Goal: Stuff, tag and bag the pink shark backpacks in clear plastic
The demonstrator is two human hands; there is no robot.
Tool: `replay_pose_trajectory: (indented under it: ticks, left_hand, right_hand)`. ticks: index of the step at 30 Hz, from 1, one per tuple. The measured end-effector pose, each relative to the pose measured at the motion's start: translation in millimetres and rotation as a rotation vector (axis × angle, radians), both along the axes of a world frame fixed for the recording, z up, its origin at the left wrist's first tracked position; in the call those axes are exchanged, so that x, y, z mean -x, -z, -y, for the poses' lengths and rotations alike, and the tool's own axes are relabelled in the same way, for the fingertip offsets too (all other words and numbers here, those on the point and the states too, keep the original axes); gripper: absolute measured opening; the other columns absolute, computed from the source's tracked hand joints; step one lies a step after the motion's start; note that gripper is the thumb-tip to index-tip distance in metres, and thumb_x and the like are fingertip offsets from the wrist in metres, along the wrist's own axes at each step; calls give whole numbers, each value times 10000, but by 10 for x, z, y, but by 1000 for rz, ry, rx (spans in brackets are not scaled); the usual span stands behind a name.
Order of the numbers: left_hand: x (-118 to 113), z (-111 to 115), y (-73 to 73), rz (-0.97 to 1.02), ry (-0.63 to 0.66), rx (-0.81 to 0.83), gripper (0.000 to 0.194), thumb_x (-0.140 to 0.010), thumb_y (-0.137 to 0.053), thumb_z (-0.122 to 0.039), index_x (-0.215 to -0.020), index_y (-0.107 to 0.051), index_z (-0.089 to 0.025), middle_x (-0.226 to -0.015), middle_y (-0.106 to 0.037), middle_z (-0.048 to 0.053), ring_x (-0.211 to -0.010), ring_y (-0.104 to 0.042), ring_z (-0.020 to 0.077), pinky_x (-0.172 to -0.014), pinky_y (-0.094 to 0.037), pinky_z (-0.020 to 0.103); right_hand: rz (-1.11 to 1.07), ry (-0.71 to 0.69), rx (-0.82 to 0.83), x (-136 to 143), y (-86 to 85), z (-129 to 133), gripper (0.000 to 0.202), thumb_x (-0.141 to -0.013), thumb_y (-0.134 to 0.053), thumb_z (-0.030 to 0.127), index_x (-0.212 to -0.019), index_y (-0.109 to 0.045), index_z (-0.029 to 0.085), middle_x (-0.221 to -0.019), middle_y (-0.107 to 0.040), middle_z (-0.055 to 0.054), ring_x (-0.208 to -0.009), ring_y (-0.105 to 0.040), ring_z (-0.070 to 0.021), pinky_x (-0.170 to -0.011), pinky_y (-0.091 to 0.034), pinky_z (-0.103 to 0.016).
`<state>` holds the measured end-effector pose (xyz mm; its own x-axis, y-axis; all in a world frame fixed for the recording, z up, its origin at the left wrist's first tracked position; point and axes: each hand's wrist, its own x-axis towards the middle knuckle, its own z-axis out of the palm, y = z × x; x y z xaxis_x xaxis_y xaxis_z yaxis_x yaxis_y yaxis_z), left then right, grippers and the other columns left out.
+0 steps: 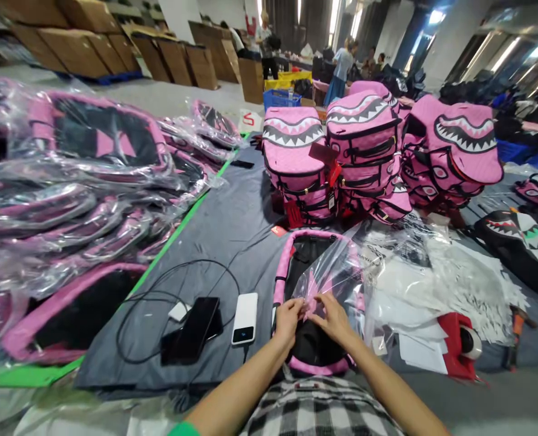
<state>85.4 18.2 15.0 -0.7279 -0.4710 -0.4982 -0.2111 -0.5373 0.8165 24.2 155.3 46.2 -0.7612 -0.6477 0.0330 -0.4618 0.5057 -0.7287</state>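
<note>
Backpack [283,266] before me, partly under film [330,263]

It lies flat on the grey bench [232,212], straight ahead of my body, its pink rim bare on the left and clear film slanting over its right. My left grip [290,319] is pinched nearly closed on the film's edge, above the backpack's middle. My right grip [334,318] meets the film just beside it, thumb and forefinger curled close; I cannot tell whether they pinch it. Left of the backpack lie a white power bank [244,318] and a black phone [191,330]; to the right, a red tape dispenser [452,342]. Pink packs [293,142] stand stacked beyond.
</note>
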Motion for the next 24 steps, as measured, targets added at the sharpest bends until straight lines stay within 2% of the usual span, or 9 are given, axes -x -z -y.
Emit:
replay_pose_trajectory:
  ticks: [3,5,9,11,14,16,17,20,24]
  left_hand:
    - [4,-40,-82,-40,38,104,521,-557,-812,-633,-623,-589,-167,-598,-635,5,-566,-592,134,-589,-471,255]
    - [49,-16,-149,-67,60,212,533,-637,-770,-640,-567,-480,-198,-538,-551,-39,-539,-533,113,-588,-443,242]
    - [120,115,-274,-137,161,485,577,-732,-713,-607,-491,-348,-230,-463,-386,-71,-488,-413,107,-575,-396,255]
    - [140,161,-333,-185,210,637,508,-692,-778,-523,-502,-418,-219,-514,-416,-62,-534,-425,124,-623,-409,275]
    - [213,157,-398,-259,226,890,227,-739,-771,-353,-875,-672,-201,-806,-611,5,-766,-566,187,-789,-454,326]
    - [306,140,-416,-309,232,1111,278,-841,-669,-267,-1114,-664,-216,-903,-648,33,-825,-603,202,-815,-475,344]
    - [358,144,-422,-330,228,1205,243,-885,-609,-239,-1120,-667,-218,-881,-656,35,-809,-614,202,-798,-487,341]
    - [463,238,-457,-360,138,1311,203,-950,-495,-219,-1015,-688,-208,-847,-681,43,-798,-641,201,-760,-506,324]
    - [375,462,-512,-394,-11,1348,252,-969,-464,-268,-1070,-680,-184,-904,-706,70,-872,-657,213,-828,-509,335]
  right_hand:
    - [147,104,112,-30,5,-5,235,-833,-701,432,-856,-663,201,-851,-679,-51,-797,-649,-222,-762,-531,-347]
    - [232,154,168,30,12,-16,308,-872,-620,487,-762,-632,200,-733,-666,-31,-706,-644,-202,-688,-526,-314]
    - [196,284,195,249,-38,-104,382,-958,-380,530,-814,-549,218,-660,-614,-6,-623,-623,-185,-611,-494,-286]
    - [130,370,192,310,-107,-113,364,-977,-300,489,-877,-527,224,-677,-589,0,-622,-600,-187,-624,-469,-294]
    - [47,422,176,265,-231,-43,299,-964,-362,461,-954,-541,223,-717,-581,3,-634,-567,-191,-652,-424,-302]
    - [-43,380,126,192,-294,-10,242,-932,-465,424,-1010,-571,221,-768,-614,-4,-635,-561,-184,-643,-394,-292]
    - [-116,349,78,167,-313,-26,223,-907,-513,377,-1046,-587,219,-817,-639,-16,-649,-567,-182,-634,-380,-286]
    - [-346,381,-121,202,-314,-285,287,-846,-540,194,-1116,-633,221,-972,-670,-52,-682,-568,-171,-591,-327,-274]
    - [-379,832,-265,392,-267,-1074,235,-891,-496,166,-1026,-681,216,-990,-631,-51,-650,-520,-144,-547,-256,-267]
